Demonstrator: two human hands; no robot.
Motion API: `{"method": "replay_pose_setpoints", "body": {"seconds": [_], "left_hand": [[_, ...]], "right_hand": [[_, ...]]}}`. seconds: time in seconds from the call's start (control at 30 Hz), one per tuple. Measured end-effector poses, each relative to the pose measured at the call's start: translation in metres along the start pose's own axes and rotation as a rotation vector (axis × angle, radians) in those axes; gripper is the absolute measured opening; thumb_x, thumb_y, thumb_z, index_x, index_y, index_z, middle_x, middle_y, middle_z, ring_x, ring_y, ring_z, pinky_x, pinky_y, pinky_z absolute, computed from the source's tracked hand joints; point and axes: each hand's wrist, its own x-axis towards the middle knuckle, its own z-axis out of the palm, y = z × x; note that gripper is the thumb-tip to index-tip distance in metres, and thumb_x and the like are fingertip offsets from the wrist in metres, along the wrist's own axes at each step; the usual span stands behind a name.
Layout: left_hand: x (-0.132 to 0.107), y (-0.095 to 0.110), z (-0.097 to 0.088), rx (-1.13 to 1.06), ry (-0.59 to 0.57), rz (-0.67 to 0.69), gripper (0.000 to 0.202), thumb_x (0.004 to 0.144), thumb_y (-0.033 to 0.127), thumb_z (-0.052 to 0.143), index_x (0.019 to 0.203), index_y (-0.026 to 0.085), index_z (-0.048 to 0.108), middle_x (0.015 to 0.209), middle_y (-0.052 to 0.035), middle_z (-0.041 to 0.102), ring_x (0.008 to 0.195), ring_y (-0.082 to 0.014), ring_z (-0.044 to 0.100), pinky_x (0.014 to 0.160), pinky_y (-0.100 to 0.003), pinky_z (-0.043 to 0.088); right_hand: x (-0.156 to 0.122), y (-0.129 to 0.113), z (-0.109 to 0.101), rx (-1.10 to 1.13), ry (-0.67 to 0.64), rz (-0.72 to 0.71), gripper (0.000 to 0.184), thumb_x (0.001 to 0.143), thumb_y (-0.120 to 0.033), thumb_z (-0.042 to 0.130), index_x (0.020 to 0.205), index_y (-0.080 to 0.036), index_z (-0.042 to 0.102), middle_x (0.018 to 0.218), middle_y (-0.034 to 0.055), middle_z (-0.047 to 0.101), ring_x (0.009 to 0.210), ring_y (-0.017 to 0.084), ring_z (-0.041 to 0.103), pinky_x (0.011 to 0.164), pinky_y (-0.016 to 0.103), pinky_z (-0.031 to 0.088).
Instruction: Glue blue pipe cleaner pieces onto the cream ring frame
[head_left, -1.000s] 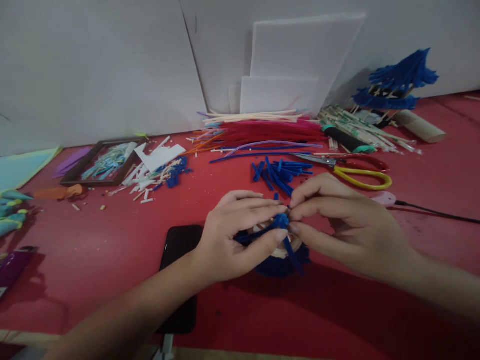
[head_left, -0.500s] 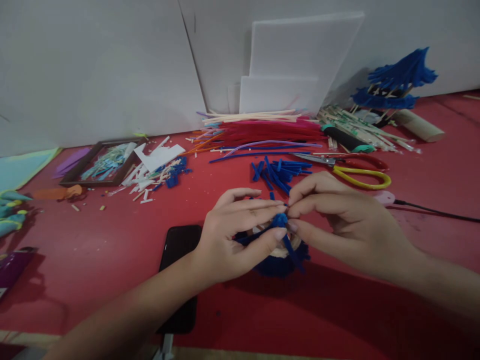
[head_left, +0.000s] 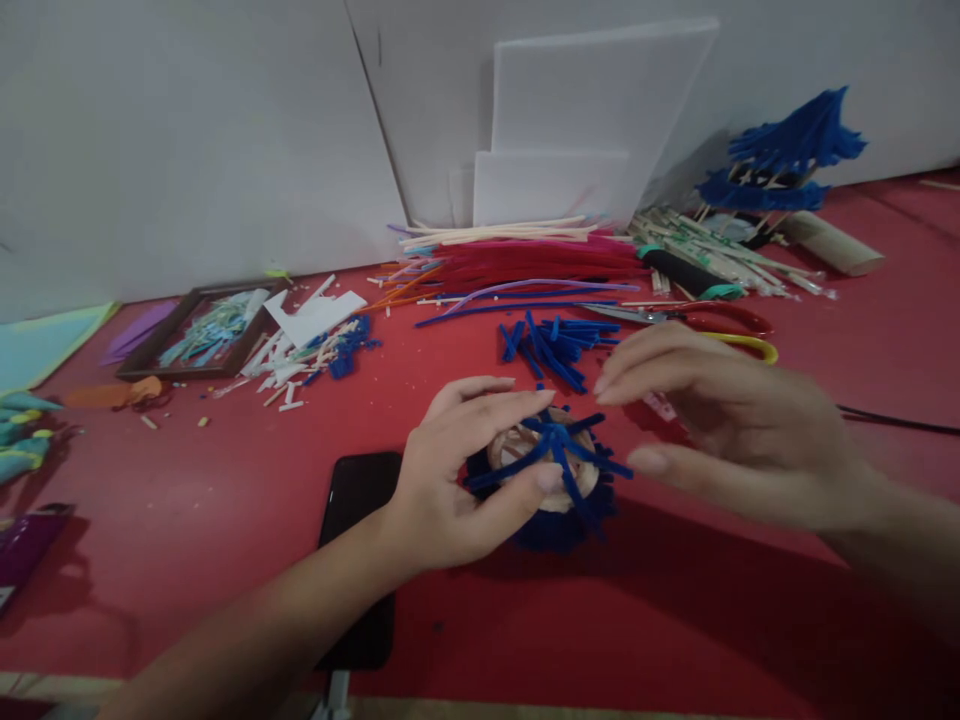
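Note:
A small round craft piece (head_left: 556, 499) sits on the red table, with a pale brown cylindrical middle and a fringe of blue fuzzy stems around its base. Across its top, several blue pipe cleaners (head_left: 556, 440) spread from one centre like spokes. My left hand (head_left: 461, 470) steadies the piece from the left, thumb at the near side and fingertips at the far side. To the right, my right hand (head_left: 720, 430) hovers with thumb and fingers apart and nothing seen between them. Beyond the piece lies a pile of short blue pipe cleaner pieces (head_left: 551, 348).
Scissors (head_left: 739, 343) lie partly behind my right hand. A black phone (head_left: 360, 580) lies left of the craft piece. Long pipe cleaners (head_left: 525, 262), wrapped sticks (head_left: 720, 255), a cardboard tube (head_left: 834, 243) and a blue-roofed model (head_left: 780, 160) line the back. Scraps (head_left: 315, 340) lie left.
My right hand has let go of the top of the craft piece, moved right and opened. The blue spokes on top are now uncovered. My left hand stays at the piece.

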Motion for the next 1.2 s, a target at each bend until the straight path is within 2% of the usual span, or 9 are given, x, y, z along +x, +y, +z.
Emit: {"method": "replay_pose_setpoints", "body": {"seconds": [0.13, 0.3, 0.4, 0.5, 0.6, 0.83, 1.07, 1.2], "left_hand": [[0.0, -0.003, -0.003, -0.036, -0.041, 0.032, 0.046, 0.092, 0.04, 0.077, 0.13, 0.016, 0.069, 0.123, -0.0133, 0.081, 0.112, -0.023, 0.077, 0.11, -0.041, 0.058], [-0.005, -0.008, -0.003, -0.056, -0.075, 0.028, 0.051, 0.09, 0.046, 0.079, 0.132, 0.021, 0.068, 0.124, -0.0109, 0.081, 0.116, -0.0254, 0.075, 0.108, -0.043, 0.058], [-0.008, -0.013, -0.003, -0.074, -0.1, 0.015, 0.072, 0.08, 0.055, 0.087, 0.139, 0.022, 0.063, 0.129, -0.0119, 0.078, 0.12, -0.0276, 0.072, 0.11, -0.044, 0.057], [-0.011, -0.019, -0.003, -0.083, -0.128, 0.015, 0.096, 0.065, 0.062, 0.095, 0.145, 0.023, 0.057, 0.139, -0.0154, 0.071, 0.129, -0.0325, 0.068, 0.114, -0.049, 0.055], [-0.014, -0.024, -0.002, -0.08, -0.137, -0.019, 0.111, 0.056, 0.065, 0.097, 0.148, 0.023, 0.053, 0.144, -0.0182, 0.065, 0.136, -0.0365, 0.063, 0.116, -0.053, 0.054], [-0.017, -0.025, 0.004, -0.121, -0.138, -0.047, 0.108, 0.06, 0.063, 0.096, 0.15, 0.024, 0.05, 0.141, -0.0173, 0.066, 0.133, -0.0353, 0.066, 0.114, -0.053, 0.056], [-0.014, -0.022, 0.004, -0.164, -0.159, -0.097, 0.104, 0.064, 0.062, 0.094, 0.15, 0.023, 0.049, 0.145, -0.018, 0.065, 0.134, -0.034, 0.066, 0.116, -0.052, 0.055], [-0.015, -0.022, 0.005, -0.177, -0.147, -0.093, 0.105, 0.063, 0.059, 0.096, 0.15, 0.024, 0.05, 0.144, -0.0178, 0.065, 0.133, -0.0342, 0.067, 0.115, -0.051, 0.056]], "right_hand": [[-0.01, 0.011, -0.007, -0.095, -0.085, -0.184, 0.03, 0.097, -0.044, 0.07, 0.12, -0.026, 0.064, 0.104, 0.0032, 0.072, 0.104, 0.015, 0.069, 0.097, 0.03, 0.059], [-0.014, 0.018, -0.005, -0.151, -0.144, -0.273, 0.014, 0.101, -0.03, 0.065, 0.114, -0.025, 0.068, 0.104, 0.0006, 0.075, 0.111, 0.013, 0.065, 0.102, 0.028, 0.056], [-0.012, 0.019, -0.005, -0.13, -0.156, -0.285, 0.011, 0.101, -0.025, 0.063, 0.109, -0.025, 0.07, 0.105, 0.001, 0.074, 0.113, 0.013, 0.063, 0.101, 0.027, 0.056], [-0.01, 0.02, -0.006, -0.121, -0.15, -0.279, 0.01, 0.101, -0.024, 0.063, 0.108, -0.023, 0.07, 0.103, 0.0017, 0.073, 0.11, 0.012, 0.063, 0.101, 0.026, 0.056], [-0.01, 0.017, -0.006, -0.125, -0.143, -0.268, 0.007, 0.101, -0.024, 0.063, 0.105, -0.022, 0.069, 0.099, 0.0015, 0.072, 0.109, 0.011, 0.063, 0.1, 0.026, 0.056], [-0.01, 0.012, -0.007, -0.137, -0.142, -0.26, 0.013, 0.105, -0.024, 0.055, 0.105, -0.023, 0.067, 0.094, 0.0002, 0.071, 0.109, 0.011, 0.062, 0.097, 0.026, 0.056], [-0.011, 0.006, -0.005, -0.281, -0.099, -0.265, 0.021, 0.109, -0.026, 0.046, 0.104, -0.026, 0.066, 0.093, -0.0007, 0.075, 0.103, 0.012, 0.068, 0.094, 0.029, 0.061], [-0.016, 0.009, -0.007, -0.287, -0.116, -0.323, 0.017, 0.104, -0.016, 0.054, 0.105, -0.024, 0.07, 0.095, 0.0004, 0.077, 0.105, 0.012, 0.068, 0.098, 0.026, 0.06]]}}
